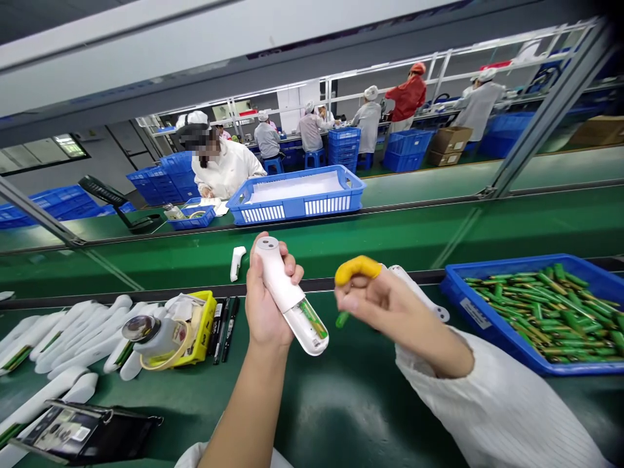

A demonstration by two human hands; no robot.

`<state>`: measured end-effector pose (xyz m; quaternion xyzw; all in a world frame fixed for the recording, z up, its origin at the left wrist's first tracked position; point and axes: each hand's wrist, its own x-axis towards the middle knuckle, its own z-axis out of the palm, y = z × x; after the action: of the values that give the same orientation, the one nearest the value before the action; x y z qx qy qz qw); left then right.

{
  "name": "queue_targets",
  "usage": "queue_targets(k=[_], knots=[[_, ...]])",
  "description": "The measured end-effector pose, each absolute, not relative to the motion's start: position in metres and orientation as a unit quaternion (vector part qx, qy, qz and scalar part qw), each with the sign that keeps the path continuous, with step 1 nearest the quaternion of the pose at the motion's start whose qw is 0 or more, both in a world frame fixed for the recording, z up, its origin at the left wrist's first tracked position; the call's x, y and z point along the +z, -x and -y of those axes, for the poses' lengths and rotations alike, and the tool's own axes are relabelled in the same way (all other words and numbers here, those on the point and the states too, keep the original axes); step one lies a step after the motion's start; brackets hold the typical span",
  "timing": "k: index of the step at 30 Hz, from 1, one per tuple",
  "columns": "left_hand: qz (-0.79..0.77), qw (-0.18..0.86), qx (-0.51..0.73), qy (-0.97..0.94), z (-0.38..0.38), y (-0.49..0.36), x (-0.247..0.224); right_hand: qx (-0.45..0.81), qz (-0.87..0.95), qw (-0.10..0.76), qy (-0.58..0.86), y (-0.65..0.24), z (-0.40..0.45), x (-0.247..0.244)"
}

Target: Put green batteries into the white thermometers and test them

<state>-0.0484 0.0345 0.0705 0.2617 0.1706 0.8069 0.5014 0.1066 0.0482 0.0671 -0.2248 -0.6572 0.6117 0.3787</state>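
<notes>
My left hand (pixel 267 312) is wrapped round a white handheld device (pixel 280 279), held tilted at the centre. Its lower end is open, and a green and gold battery (pixel 314 317) shows inside the compartment. To the right, my right hand (pixel 365 296) is closed, with a yellow cover on one finger; a small green piece (pixel 342 319) pokes out below the fingers, mostly hidden. Behind that wrist lies another white device (pixel 424 296). The blue tray (pixel 480 316) at the right holds many green batteries (pixel 550 312).
Several white devices (pixel 82 331) lie at the left, beside a yellow basket (pixel 207 325), a bottle (pixel 160 338) and black markers (pixel 227 331). A white part (pixel 237 262) rests on the green belt (pixel 312 244). Beyond it, a person (pixel 227 162) sits near a blue crate (pixel 297 207).
</notes>
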Motion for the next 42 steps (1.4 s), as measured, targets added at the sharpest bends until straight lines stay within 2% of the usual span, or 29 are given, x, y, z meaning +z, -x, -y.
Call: queue_targets(k=[2, 5, 9, 15, 20, 24, 26, 29, 31, 37, 42], knots=[[-0.174, 0.508, 0.801, -0.265, -0.035, 0.049, 0.071, 0.634, 0.616, 0.422, 0.203, -0.115, -0.051, 0.075], [-0.180, 0.504, 0.796, -0.282, -0.036, 0.046, 0.070, 0.648, 0.597, 0.441, 0.172, -0.121, -0.049, 0.080], [-0.186, 0.491, 0.795, -0.304, -0.032, 0.036, 0.068, 0.601, 0.603, 0.481, 0.210, -0.112, -0.040, 0.073], [-0.220, 0.489, 0.789, -0.299, -0.023, 0.025, 0.066, 0.424, 0.694, 0.503, 0.293, -0.099, -0.031, 0.059], [-0.281, 0.404, 0.839, -0.231, -0.027, 0.028, 0.063, 0.246, 0.829, 0.439, 0.244, -0.099, -0.028, 0.059], [-0.271, 0.413, 0.833, -0.248, -0.030, 0.030, 0.062, 0.174, 0.814, 0.489, 0.259, -0.097, -0.030, 0.055], [-0.236, 0.440, 0.820, -0.280, -0.030, 0.030, 0.064, 0.214, 0.785, 0.515, 0.270, -0.098, -0.034, 0.054], [-0.190, 0.497, 0.758, -0.377, -0.026, 0.029, 0.066, 0.354, 0.700, 0.546, 0.295, -0.099, -0.039, 0.058], [-0.201, 0.510, 0.718, -0.429, -0.024, 0.029, 0.066, 0.440, 0.652, 0.537, 0.305, -0.099, -0.040, 0.061], [-0.269, 0.494, 0.697, -0.444, -0.024, 0.038, 0.064, 0.567, 0.626, 0.460, 0.276, -0.100, -0.036, 0.068], [-0.235, 0.482, 0.697, -0.475, -0.030, 0.051, 0.058, 0.625, 0.654, 0.340, 0.256, -0.105, -0.034, 0.070]])
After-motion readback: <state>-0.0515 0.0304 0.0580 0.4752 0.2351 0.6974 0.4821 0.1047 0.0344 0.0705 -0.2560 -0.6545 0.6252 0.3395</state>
